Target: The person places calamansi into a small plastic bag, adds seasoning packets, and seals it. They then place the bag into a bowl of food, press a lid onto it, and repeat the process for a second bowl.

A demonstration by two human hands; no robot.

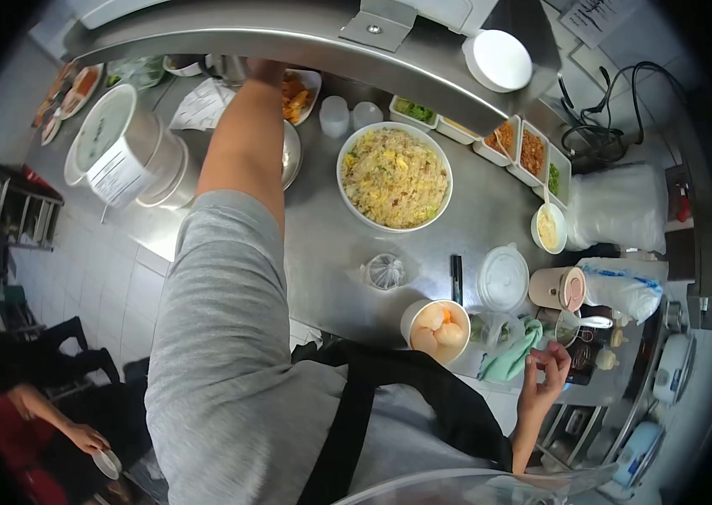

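Tubs [124, 147] with white lids stand at the far left of the steel counter [322, 244], and below them, off the counter, another person's hand [87, 438] rests beside a small white bowl [108, 463]. Your left arm stretches up across the counter, and your left hand [266, 71] slips under the edge of the steel shelf [289, 38]. Its fingers are hidden there, so you cannot tell whether they grip anything. Just beside that wrist sits a plate of orange food [299, 94]. Toward the middle is a big bowl of fried rice [394, 177], and nearer you a cup of pale round pieces [437, 329]. Your right hand [545, 372] hovers at the counter's near edge, just beside a green cloth [507, 358], thumb and forefinger pinched together.
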